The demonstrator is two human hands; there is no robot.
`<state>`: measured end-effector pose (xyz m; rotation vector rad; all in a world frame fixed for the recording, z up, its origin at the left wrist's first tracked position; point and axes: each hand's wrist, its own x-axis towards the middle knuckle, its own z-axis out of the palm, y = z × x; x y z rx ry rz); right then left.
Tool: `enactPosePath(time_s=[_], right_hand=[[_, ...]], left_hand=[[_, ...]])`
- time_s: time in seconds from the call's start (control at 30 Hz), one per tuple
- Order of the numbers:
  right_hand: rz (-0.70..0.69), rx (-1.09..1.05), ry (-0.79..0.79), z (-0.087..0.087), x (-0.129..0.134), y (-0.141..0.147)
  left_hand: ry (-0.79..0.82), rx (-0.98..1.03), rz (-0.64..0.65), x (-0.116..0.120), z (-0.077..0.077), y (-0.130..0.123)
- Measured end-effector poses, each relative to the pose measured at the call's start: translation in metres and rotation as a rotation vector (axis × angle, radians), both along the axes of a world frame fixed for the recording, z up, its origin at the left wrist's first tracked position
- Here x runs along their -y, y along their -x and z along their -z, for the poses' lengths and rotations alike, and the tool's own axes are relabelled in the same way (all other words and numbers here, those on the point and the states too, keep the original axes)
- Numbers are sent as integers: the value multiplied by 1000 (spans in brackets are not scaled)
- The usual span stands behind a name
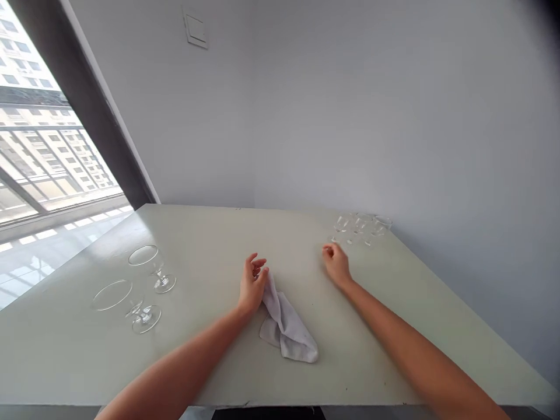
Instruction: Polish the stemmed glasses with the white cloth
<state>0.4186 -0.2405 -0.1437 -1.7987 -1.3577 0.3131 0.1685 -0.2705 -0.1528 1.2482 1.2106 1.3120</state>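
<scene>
A crumpled light grey cloth (291, 332) lies on the pale table. My left hand (252, 286) is at the cloth's far end, fingers apart and loosely bent, its thumb side touching the fabric. Farther right, my right hand (336, 263) is curled closed just in front of a group of small clear stemmed glasses (356, 224). Its fingers hide whatever may be inside them. To the left, two larger stemmed glasses with wide bowls stand apart from both hands: a nearer glass (146, 319) and a farther glass (164, 283).
The table (210, 233) meets a plain grey wall (350, 105) at the back and right. A light switch (196, 30) is on the wall at upper left. Beyond the table's left edge is a large window (48, 134) with a railing outside.
</scene>
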Motion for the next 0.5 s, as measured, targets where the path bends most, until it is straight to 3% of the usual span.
enactPosePath(time_s=[0.13, 0.2, 0.33, 0.5], right_hand=[[-561, 181, 52, -12, 53, 76], [-690, 354, 104, -16, 71, 105], [-713, 595, 174, -14, 81, 132], [-705, 514, 224, -8, 72, 130]], left_hand=[[-39, 66, -157, -2, -13, 4], [-4, 120, -254, -4, -22, 10], [167, 229, -417, -4, -39, 33], [148, 293, -645, 3, -37, 77]])
